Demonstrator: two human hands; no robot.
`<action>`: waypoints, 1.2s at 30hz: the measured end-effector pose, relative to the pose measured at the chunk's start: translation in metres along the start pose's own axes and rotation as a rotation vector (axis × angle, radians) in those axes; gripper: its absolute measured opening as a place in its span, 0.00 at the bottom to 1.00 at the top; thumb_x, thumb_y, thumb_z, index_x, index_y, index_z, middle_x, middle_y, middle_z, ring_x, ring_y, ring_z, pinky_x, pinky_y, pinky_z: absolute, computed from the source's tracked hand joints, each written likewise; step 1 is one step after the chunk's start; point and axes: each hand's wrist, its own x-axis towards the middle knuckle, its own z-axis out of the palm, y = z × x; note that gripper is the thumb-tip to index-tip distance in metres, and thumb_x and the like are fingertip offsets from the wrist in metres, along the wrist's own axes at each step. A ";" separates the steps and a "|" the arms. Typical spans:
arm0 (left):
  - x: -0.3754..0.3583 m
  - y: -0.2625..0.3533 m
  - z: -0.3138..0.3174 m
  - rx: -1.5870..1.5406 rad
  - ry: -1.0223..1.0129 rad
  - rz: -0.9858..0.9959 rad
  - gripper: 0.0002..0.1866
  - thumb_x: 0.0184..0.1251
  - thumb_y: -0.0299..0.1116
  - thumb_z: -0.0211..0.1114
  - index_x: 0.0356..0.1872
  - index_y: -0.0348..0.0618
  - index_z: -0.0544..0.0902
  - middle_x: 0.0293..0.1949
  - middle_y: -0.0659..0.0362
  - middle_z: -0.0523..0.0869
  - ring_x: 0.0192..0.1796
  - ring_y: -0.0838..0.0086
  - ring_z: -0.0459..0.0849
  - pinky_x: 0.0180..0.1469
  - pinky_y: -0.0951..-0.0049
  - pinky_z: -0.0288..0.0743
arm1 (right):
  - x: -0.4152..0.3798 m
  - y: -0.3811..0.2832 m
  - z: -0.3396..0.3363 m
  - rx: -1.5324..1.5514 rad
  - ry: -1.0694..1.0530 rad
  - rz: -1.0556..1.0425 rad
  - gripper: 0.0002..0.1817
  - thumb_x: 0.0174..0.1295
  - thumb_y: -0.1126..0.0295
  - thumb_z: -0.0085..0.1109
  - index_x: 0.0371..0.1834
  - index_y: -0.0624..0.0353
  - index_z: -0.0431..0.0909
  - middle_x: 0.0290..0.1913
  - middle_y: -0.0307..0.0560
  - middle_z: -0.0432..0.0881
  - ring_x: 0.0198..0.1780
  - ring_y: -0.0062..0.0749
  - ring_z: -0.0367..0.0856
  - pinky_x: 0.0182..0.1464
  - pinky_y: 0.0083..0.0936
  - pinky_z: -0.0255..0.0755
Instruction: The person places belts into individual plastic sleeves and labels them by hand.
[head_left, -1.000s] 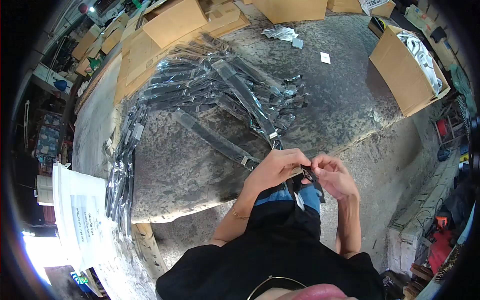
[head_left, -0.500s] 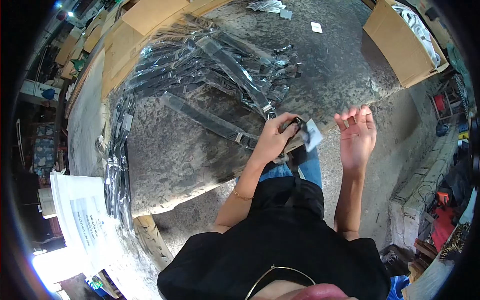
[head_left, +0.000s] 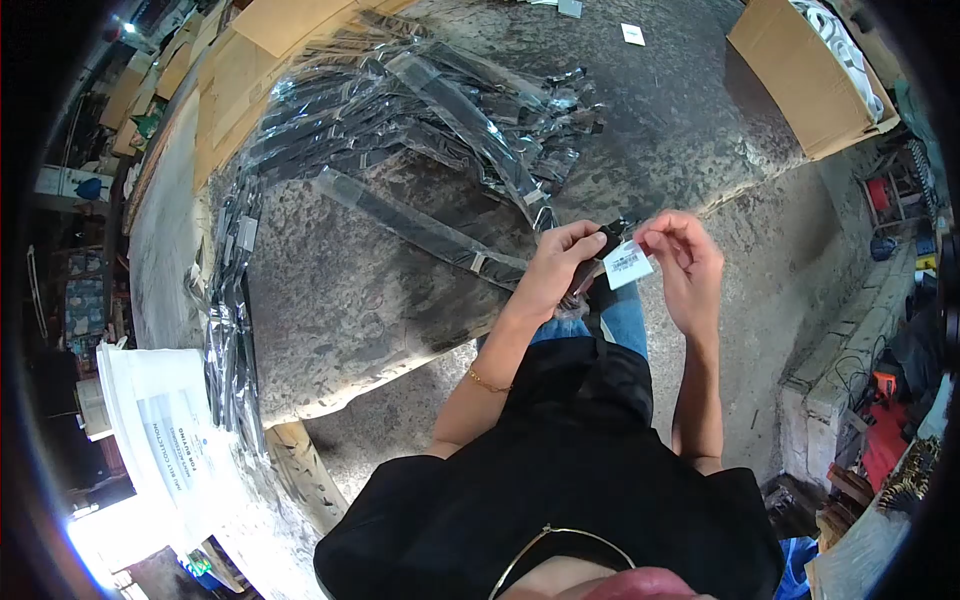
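Observation:
My left hand [head_left: 556,264] is closed around the end of a black belt [head_left: 612,232], its thumb pressed on top. A white tag [head_left: 627,266] with small print and what looks like a barcode hangs beside those fingers. At the tag's upper right edge, my right hand [head_left: 688,262] has its thumb and fingers pinched together; the exact contact is partly hidden. A plastic-wrapped belt [head_left: 400,225] lies on the table just left of my left hand. Behind it spreads a heap of more black belts in clear plastic [head_left: 440,125].
The worn dark table [head_left: 330,320] has its edge near my legs. Another bundle of wrapped belts [head_left: 232,320] lies at the left, beside a white bucket [head_left: 165,430]. A cardboard box [head_left: 790,85] with white coils stands far right. A loose white card [head_left: 632,34] lies at the back.
My right hand has moved left from open air to the tag, and its fingers have closed. The tag has turned so that its printed side shows. My left hand keeps its hold.

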 end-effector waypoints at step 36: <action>-0.004 -0.016 0.000 -0.048 -0.193 0.097 0.12 0.72 0.34 0.56 0.44 0.33 0.78 0.36 0.62 0.82 0.36 0.83 0.81 0.40 0.83 0.74 | 0.002 -0.004 -0.007 -0.610 -0.229 -0.558 0.10 0.50 0.85 0.61 0.34 0.63 0.75 0.36 0.47 0.82 0.37 0.40 0.78 0.38 0.28 0.73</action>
